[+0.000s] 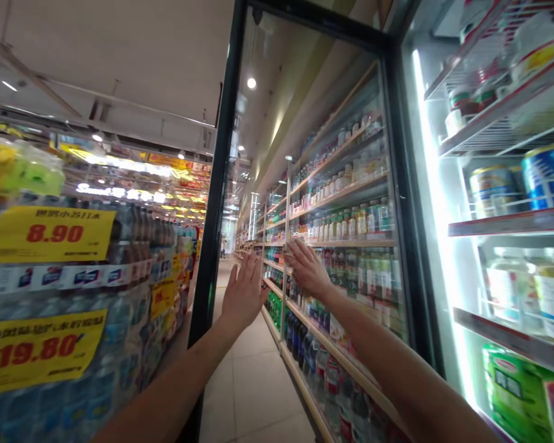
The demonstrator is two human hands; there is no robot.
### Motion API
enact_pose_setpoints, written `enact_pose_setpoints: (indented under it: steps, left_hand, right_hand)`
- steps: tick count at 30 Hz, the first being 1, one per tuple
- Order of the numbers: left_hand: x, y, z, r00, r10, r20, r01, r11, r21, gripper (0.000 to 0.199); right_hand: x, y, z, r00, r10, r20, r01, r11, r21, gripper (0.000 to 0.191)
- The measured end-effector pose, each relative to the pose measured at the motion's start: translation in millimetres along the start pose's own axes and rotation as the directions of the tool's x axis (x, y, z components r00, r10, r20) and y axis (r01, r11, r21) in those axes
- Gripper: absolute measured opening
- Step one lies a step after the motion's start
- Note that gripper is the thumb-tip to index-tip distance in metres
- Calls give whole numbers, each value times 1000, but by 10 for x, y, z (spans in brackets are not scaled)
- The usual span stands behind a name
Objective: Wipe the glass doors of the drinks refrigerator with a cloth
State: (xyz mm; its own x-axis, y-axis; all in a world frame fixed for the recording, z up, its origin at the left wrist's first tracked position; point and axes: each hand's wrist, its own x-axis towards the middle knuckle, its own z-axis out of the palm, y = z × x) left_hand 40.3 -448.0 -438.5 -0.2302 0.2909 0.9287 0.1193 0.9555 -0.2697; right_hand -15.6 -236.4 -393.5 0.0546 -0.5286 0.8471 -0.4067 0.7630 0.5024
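An open glass fridge door (218, 160) with a black frame stands before me. My left hand (244, 292) is raised at the glass near the door's left side, palm forward, fingers stretched out, holding nothing. To the right of it, my right hand (309, 271) lies against the glass with its fingers over a pale, crumpled cloth (293, 245). Most of the cloth is hidden under the fingers, and its exact kind is blurred. Through the pane, or mirrored in it, show shelves of bottles (341, 227).
On the right is a lit fridge with wire shelves (512, 224), holding cans (496, 187), bottles (510, 283) and a green pack (512, 387). At the left stand stacked bottle packs (101, 387) with yellow price signs (50, 234). A tiled floor (253, 387) runs down the aisle.
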Motion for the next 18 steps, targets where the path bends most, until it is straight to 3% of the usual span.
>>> enact_pose_setpoints:
  steps: [2, 5, 6, 7, 9, 11, 13, 16, 17, 18]
  left_hand:
    - [-13, 25, 36, 1000, 1, 6, -1, 1000, 10, 61]
    - [-18, 49, 69, 1000, -10, 3, 10, 1000, 7, 67]
    - [-17, 56, 76, 1000, -16, -1, 16, 1000, 3, 68]
    - [-15, 63, 81, 1000, -25, -4, 25, 1000, 1, 69]
    - [-12, 74, 86, 999, -40, -5, 40, 999, 1, 71]
    - [-12, 82, 86, 999, -43, 2, 43, 999, 8, 72]
    - [-15, 90, 85, 999, -46, 10, 46, 999, 21, 71]
    - [-23, 101, 87, 998, -53, 18, 53, 998, 29, 70]
    - [-26, 104, 89, 998, -55, 18, 54, 998, 25, 70]
    - [-29, 106, 92, 998, -55, 16, 55, 998, 19, 70]
  right_hand:
    - [-40, 91, -16, 989, 138, -61, -139, 990, -23, 44]
    - [-89, 176, -18, 876, 431, -218, -448, 894, -31, 44]
    - [-112, 156, -10, 866, 445, -230, -463, 886, -31, 45]
    - [-141, 117, 0, 891, 402, -211, -418, 908, -36, 44]
    - [-222, 26, 19, 974, 199, -109, -204, 978, -43, 44]
    - [-323, 4, 22, 998, 56, -42, -57, 998, -40, 42]
    - [-420, 79, 9, 984, 147, -105, -153, 986, -61, 42]
    - [-509, 194, -7, 871, 419, -255, -447, 893, -57, 44]
    - [-527, 185, -4, 855, 449, -258, -476, 878, -49, 44]
    - [-543, 147, 3, 869, 438, -230, -459, 887, -44, 45]
